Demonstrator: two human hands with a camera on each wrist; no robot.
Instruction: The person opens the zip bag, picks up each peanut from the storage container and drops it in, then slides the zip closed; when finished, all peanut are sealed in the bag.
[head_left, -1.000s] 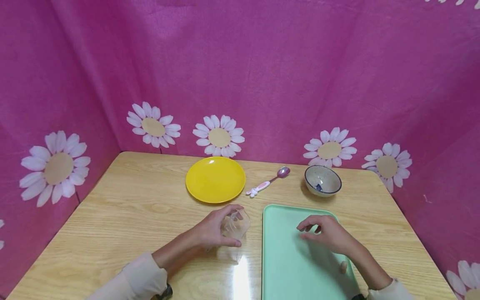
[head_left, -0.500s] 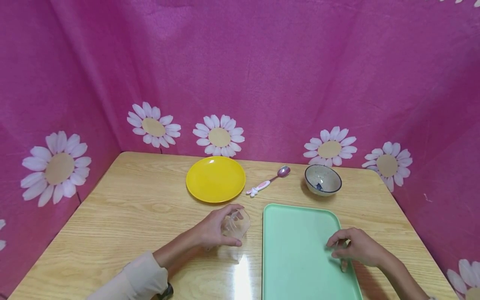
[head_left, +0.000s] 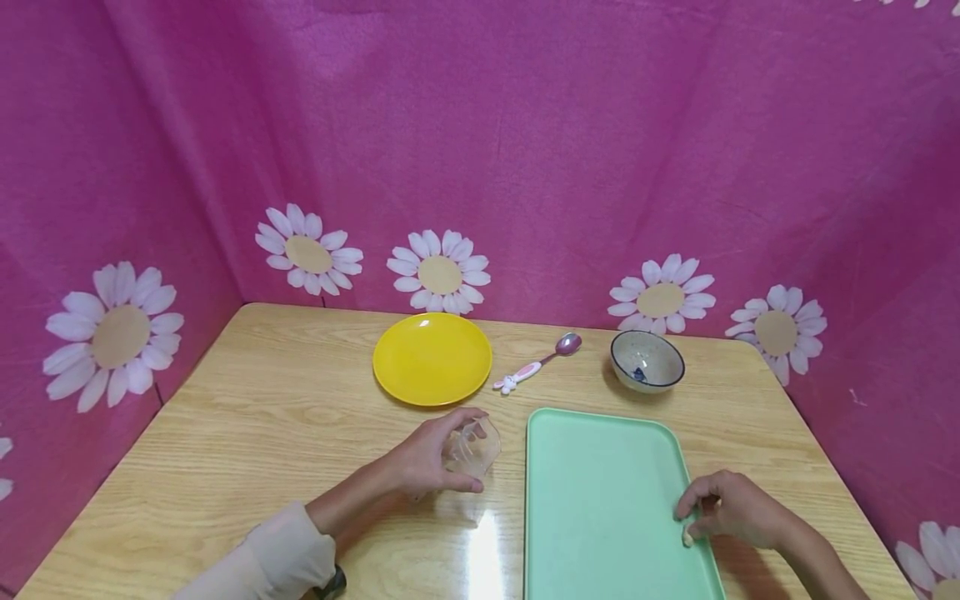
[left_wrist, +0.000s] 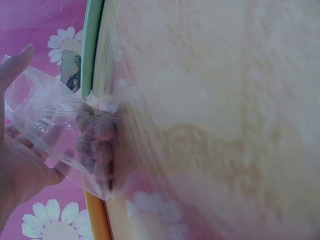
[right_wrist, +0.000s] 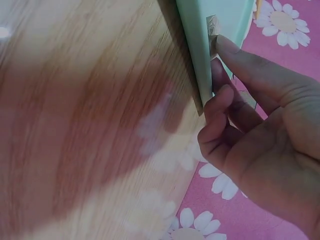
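Note:
My left hand (head_left: 431, 458) curves around a clear plastic bag (head_left: 474, 450) on the table, left of the green tray (head_left: 600, 500). In the left wrist view, the bag (left_wrist: 42, 102) holds several brown, lumpy pieces (left_wrist: 99, 145) at its bottom, and my left hand (left_wrist: 22, 160) has its thumb and fingers spread about its upper part. At the tray's right rim, my right hand (head_left: 738, 508) pinches a small tan piece (head_left: 687, 539) that looks like a peanut in its shell. The right wrist view shows the thumb against this ridged piece (right_wrist: 213, 37), with the other fingers curled behind.
A yellow plate (head_left: 432, 360) lies at the back of the wooden table (head_left: 300, 400). Right of it are a spoon (head_left: 536, 364) with a rabbit handle and a speckled bowl (head_left: 647, 362) with a dark rim. Pink flowered cloth (head_left: 525, 150) hangs behind the table.
My right hand has moved right and toward me, from over the middle of the tray to its right rim, and has taken hold of the tan piece. The left hand stays on the bag.

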